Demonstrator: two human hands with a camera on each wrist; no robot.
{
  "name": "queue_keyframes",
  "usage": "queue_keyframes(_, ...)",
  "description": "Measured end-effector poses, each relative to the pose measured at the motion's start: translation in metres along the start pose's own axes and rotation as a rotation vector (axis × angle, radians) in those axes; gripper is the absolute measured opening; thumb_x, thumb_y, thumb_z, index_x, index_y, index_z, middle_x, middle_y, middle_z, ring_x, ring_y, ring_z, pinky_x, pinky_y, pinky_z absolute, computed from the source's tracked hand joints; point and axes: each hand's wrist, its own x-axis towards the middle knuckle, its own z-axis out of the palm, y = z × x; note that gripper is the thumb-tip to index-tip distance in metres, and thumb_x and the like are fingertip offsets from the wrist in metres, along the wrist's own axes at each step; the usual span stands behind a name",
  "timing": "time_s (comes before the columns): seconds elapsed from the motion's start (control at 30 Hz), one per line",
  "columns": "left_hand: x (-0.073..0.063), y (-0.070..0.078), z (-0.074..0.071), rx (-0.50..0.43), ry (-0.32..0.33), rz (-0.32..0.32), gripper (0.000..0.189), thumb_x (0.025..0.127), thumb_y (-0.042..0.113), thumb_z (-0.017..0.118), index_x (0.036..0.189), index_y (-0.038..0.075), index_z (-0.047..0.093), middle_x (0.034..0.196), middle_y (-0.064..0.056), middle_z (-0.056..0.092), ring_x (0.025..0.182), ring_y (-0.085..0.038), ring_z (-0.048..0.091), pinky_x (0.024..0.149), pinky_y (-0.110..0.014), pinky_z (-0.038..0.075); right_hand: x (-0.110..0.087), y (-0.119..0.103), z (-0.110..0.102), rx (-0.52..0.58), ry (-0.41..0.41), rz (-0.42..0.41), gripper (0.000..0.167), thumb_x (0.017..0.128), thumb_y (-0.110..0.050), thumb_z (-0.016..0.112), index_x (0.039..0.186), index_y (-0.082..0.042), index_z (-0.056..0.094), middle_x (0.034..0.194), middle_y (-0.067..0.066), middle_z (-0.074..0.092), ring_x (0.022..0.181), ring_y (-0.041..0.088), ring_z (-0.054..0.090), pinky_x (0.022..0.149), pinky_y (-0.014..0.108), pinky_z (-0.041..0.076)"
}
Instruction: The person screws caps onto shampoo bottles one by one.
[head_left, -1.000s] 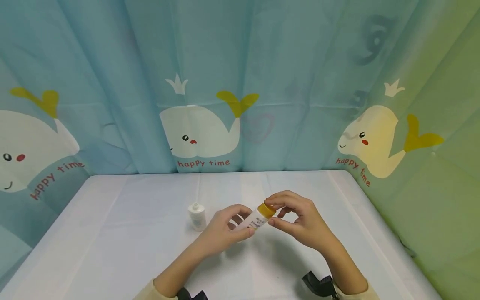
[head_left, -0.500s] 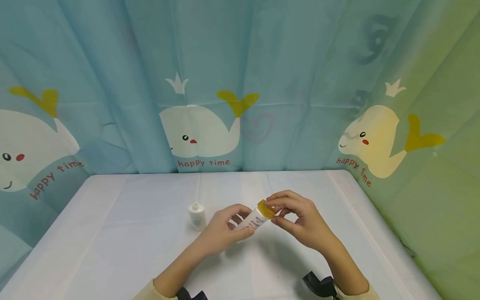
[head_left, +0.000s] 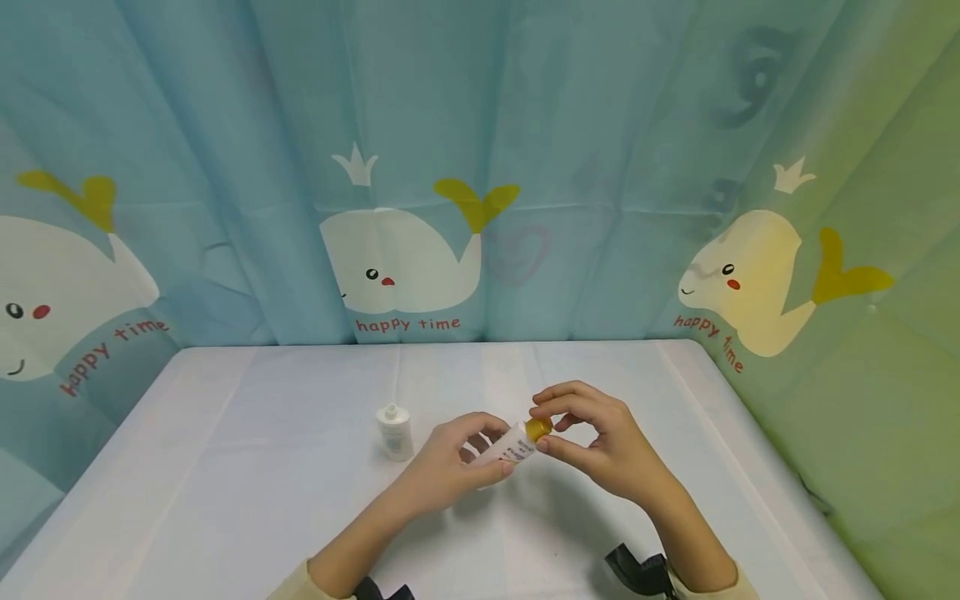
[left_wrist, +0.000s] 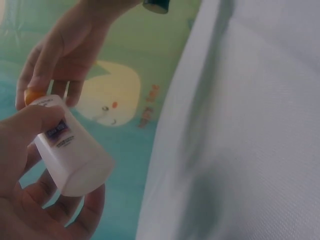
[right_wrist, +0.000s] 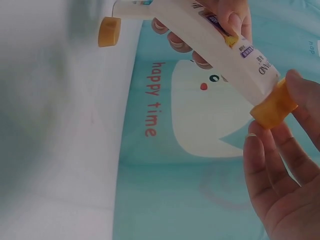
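White plastic forms the tube [head_left: 512, 444] held above the surface [head_left: 247, 467] — it lies tilted, its flat crimped end toward the person and its orange cap [head_left: 537, 429] pointing away and to the right. The left hand [head_left: 450, 467] grips the tube's body, thumb on top and fingers [left_wrist: 47, 197] curled beneath; the left wrist view shows the broad end of the tube [left_wrist: 70, 152] resting in that grasp, with dark print on its side. The right hand [head_left: 592, 437] pinches the cap [right_wrist: 272, 106] between thumb and fingertips [right_wrist: 305, 90], the other fingers loosely bent behind it. In the right wrist view the tube [right_wrist: 215, 42] runs diagonally from the left hand [right_wrist: 220, 20] at the top down to the cap at the lower right.

Just left of the left hand, well apart from the tube, a small white bottle [head_left: 394, 432] stands upright on the surface. A second orange cap-like piece [right_wrist: 109, 31] shows at the top of the right wrist view — what it belongs to cannot be told. Behind the surface hangs a blue-green curtain [head_left: 225, 167] printed with whales [head_left: 397, 258] and the words "happy time".
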Motion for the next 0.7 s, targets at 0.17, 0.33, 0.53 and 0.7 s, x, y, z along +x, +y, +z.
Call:
queue_keyframes(0.17,-0.0003,0.0016,0.0000,0.008,0.005,0.006,0.029,0.088,0.032,0.075,0.114,0.027,0.065,0.107,0.013,0.066,0.098,-0.016,0.059,0.081,-0.033,0.054,0.0004,-0.0004,0.0004,0.019,0.003,-0.014,0.031,0.082,-0.005,0.080,0.110,-0.017,0.071,0.116,0.002,0.068,0.106,0.015,0.064,0.075,0.028,0.058)
queue_keyframes(0.33,-0.0007,0.0029,-0.0014,0.013,0.018,0.000,0.029,0.088,0.033,0.075,0.114,0.026,0.065,0.106,0.012,0.066,0.099,-0.020,0.059,0.081,-0.035,0.054,0.0000,-0.0001,0.0007,0.023,0.006,-0.032,0.038,0.082,-0.001,0.079,0.116,-0.014,0.070,0.117,0.005,0.068,0.102,0.016,0.065,0.072,0.026,0.058)
queue_keyframes(0.53,-0.0006,0.0032,-0.0033,0.020,0.033,-0.011,0.030,0.088,0.033,0.075,0.115,0.027,0.064,0.106,0.010,0.065,0.099,-0.019,0.059,0.081,-0.036,0.053,-0.0003,-0.0011,0.0006,0.010,0.005,-0.018,0.042,0.082,-0.001,0.079,0.120,-0.012,0.068,0.118,0.006,0.068,0.099,0.015,0.066,0.070,0.025,0.057)
queue_keyframes(0.7,-0.0004,0.0038,-0.0047,0.017,0.042,-0.014,0.030,0.088,0.031,0.076,0.115,0.027,0.064,0.106,0.009,0.065,0.099,-0.019,0.058,0.080,-0.037,0.053,-0.0002,-0.0023,-0.0006,0.011,0.000,0.000,0.041,0.083,-0.003,0.079,0.121,-0.013,0.068,0.119,0.004,0.067,0.098,0.015,0.065,0.069,0.025,0.057)
